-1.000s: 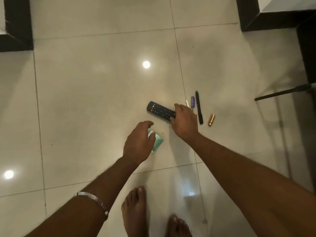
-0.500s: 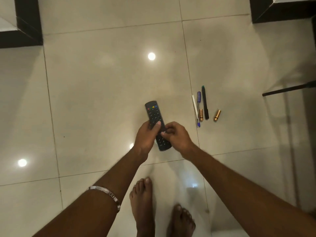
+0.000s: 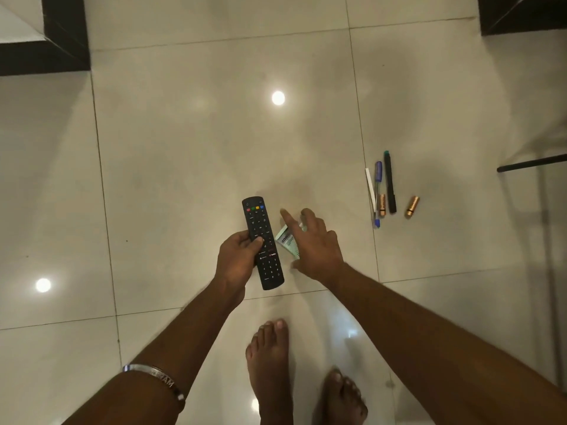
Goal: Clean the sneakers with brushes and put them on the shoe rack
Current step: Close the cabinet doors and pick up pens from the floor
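No sneakers, brushes or shoe rack are in view. My left hand (image 3: 237, 259) grips a black remote control (image 3: 263, 240) above the tiled floor, thumb across its buttons. My right hand (image 3: 313, 240) hovers with fingers spread over a small green and white tube (image 3: 287, 242) lying on the floor just right of the remote. That hand hides part of the tube, and I cannot tell whether it touches it.
Three pens (image 3: 382, 187) and two gold batteries (image 3: 411, 206) lie on the floor to the right. A thin black leg (image 3: 530, 162) crosses the right edge. Dark plinths stand at the far left (image 3: 66, 35) and far right (image 3: 521, 13). My bare feet (image 3: 271, 363) are below.
The remote passed from my right hand to my left hand. My right hand let go and moved right over the tube, which shows again on the floor.
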